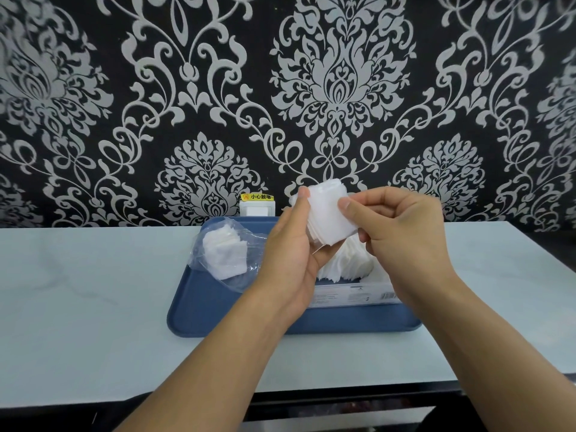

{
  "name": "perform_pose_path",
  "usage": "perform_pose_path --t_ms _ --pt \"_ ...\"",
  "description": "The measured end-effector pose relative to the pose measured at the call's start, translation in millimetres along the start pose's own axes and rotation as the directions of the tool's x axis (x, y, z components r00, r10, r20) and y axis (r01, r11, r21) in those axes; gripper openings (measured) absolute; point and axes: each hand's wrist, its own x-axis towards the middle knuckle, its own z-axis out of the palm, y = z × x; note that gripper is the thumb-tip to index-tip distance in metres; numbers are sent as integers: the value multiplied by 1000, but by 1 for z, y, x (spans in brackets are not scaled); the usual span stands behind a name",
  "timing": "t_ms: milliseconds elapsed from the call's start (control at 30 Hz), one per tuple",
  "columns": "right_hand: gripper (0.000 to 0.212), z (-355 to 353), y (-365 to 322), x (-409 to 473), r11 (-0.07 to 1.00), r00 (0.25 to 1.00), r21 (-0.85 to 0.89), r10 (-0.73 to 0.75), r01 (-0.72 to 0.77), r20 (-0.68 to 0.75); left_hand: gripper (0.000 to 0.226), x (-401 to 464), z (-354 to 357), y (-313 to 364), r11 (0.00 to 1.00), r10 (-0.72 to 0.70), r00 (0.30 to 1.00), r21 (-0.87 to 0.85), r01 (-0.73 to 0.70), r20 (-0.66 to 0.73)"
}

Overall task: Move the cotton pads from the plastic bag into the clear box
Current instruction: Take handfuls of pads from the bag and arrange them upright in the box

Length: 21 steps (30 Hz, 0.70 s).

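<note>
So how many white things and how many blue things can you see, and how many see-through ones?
White: 4, held stack of cotton pads, pads in the bag, pads in the box, wall socket
Blue: 1, tray
See-through: 2, plastic bag, clear box
Total: 7

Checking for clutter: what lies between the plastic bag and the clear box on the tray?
Head view: only the left hand crosses between the plastic bag and the clear box.

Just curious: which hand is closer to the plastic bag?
Left. The left hand is right beside the bag, nearly touching it; the right hand is farther off, over the box.
</note>
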Motion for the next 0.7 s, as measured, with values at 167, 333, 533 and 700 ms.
perform_pose_path --t_ms 167,333,533,700 --pt "7 1 -1 -1 1000 1000 24 -6 6 -10 62 -2 3 0 999 40 998 9 -40 53" --pt "43 -11 -2 3 899 956 -327 -267 292 120 31 1 -3 -2 1000 11 1000 17 -11 13" --pt "116 -14 3 8 371 759 -670 -195 644 622 27 6 -10 2 987 37 999 158 -40 25" --pt "70 -10 8 17 533 804 -619 -239 577 545 34 4 -7 -1 958 40 999 283 -46 25"
